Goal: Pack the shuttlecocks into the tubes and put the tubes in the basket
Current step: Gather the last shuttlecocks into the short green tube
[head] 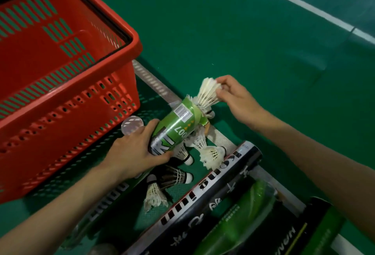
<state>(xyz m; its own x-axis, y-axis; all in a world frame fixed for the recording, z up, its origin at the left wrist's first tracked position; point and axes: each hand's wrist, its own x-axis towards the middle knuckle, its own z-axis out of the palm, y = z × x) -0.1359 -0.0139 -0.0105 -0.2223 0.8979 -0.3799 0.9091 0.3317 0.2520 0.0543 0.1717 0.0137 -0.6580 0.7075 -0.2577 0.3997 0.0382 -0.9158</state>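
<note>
Head view: the left hand (135,153) is wrapped around the lower body of a green tube (178,126), fingers and thumb clamped on it, tilting its open mouth up and away toward the right hand (236,100). That tilt seems meant to line the mouth up with the incoming shuttlecock (209,92), whose white feathers the right fingers pinch at the skirt, cork end pointing down at the tube. The shuttlecock is at the mouth, apparently only partly in; how far the cork has gone inside I cannot tell.

The basket (134,37), red with slotted walls, stands just beside the left hand with no tubes visible in it, so it probably sits close for a short drop once a tube is full. Loose shuttlecocks (212,154) lie in a heap on the green floor (243,31) under and below the held tube, within easy reach of either hand; some are white, at least one dark. A clear round cap (132,125) lies on the floor against the basket, likely taken off for loading.

Writing: the green tube carries a barcode sticker and, upside down, "007" with large pale letters below that are partly covered by the hand. A black tube (205,191) lying across the bottom shows inverted letters and white Chinese-style script I cannot read with confidence. Further green packaging at the lower right is too dark to read.
</note>
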